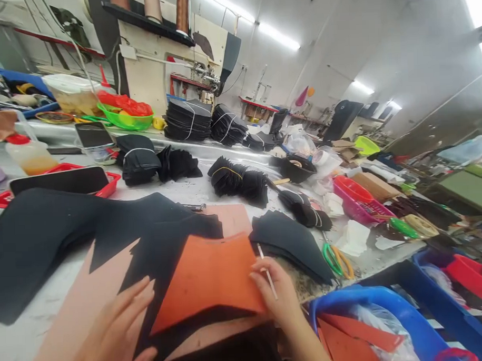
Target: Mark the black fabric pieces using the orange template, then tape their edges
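Observation:
An orange panel with curved edges lies over black material near the front of the table. My right hand is at its right edge, fingers closed round a thin white stick. Lower left, my left hand is slightly blurred, its fingers apart and nothing in them, over pink material and black sheet. A stack of dark curved pieces sits just beyond my right hand.
Green-and-orange-handled scissors lie at the right table edge. Below them stands a blue tub with orange pieces. Bundled black stacks and a sewing machine are farther back. A phone lies at left.

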### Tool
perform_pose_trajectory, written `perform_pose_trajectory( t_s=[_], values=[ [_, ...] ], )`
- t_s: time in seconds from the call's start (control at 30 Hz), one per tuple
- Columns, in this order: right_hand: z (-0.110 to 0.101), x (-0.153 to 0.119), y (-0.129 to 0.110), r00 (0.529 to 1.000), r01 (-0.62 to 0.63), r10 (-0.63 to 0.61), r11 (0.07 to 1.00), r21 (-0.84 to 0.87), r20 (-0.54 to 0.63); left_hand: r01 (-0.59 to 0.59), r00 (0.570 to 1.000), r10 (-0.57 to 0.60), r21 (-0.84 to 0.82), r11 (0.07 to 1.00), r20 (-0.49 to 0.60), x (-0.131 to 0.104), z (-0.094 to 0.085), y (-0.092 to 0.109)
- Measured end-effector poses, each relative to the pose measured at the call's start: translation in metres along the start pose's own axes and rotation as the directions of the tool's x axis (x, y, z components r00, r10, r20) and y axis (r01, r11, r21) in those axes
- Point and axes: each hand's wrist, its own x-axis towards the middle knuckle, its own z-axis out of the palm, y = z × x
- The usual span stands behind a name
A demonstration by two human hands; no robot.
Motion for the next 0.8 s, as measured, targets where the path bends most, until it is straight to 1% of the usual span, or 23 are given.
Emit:
perform_pose_trajectory(
  t_s=[0.03,0.07,0.1,0.17,0.23,0.27,0.37,0.43,0.5,0.57,0.67,0.8],
  values=[
    [0.011,-0.004,-0.003,0.995,0.034,-0.033,0.999,-0.003,0.094,0.044,0.999,-0.044,0.002,0.999,-0.001,0.008,-0.006,0.003],
    [0.019,-0.008,-0.005,0.985,0.060,-0.057,0.998,-0.014,0.165,0.052,0.998,-0.053,0.022,0.998,0.028,0.015,-0.008,0.006],
    [0.025,-0.012,-0.005,0.974,0.081,-0.072,0.996,-0.035,0.214,0.018,0.997,-0.023,0.063,0.998,0.070,0.020,-0.008,0.008],
    [0.031,-0.018,-0.002,0.962,0.117,-0.088,0.988,-0.100,0.257,-0.135,0.984,0.117,0.139,0.981,0.132,0.026,-0.002,0.012],
    [0.030,-0.021,0.003,0.957,0.160,-0.109,0.971,-0.178,0.267,-0.245,0.963,0.215,0.200,0.949,0.161,0.025,0.008,0.015],
    [0.029,-0.021,0.005,0.951,0.187,-0.124,0.960,-0.206,0.282,-0.266,0.959,0.235,0.218,0.939,0.159,0.023,0.012,0.016],
    [0.026,-0.021,0.008,0.932,0.258,-0.177,0.937,-0.234,0.316,-0.248,0.965,0.219,0.228,0.942,0.142,0.017,0.017,0.021],
    [0.026,-0.021,0.007,0.936,0.274,-0.203,0.932,-0.237,0.288,-0.226,0.970,0.199,0.207,0.952,0.142,0.016,0.015,0.024],
    [0.028,-0.022,0.005,0.946,0.277,-0.219,0.930,-0.242,0.239,-0.204,0.970,0.174,0.182,0.962,0.168,0.017,0.012,0.026],
    [0.029,-0.022,0.003,0.950,0.278,-0.227,0.930,-0.241,0.216,-0.179,0.969,0.148,0.152,0.972,0.199,0.018,0.010,0.027],
    [0.030,-0.022,0.001,0.950,0.274,-0.224,0.932,-0.239,0.216,-0.143,0.966,0.114,0.115,0.983,0.230,0.019,0.011,0.027],
    [0.029,-0.021,0.002,0.953,0.255,-0.200,0.934,-0.249,0.227,-0.128,0.966,0.102,0.100,0.987,0.236,0.017,0.015,0.027]
  ],
)
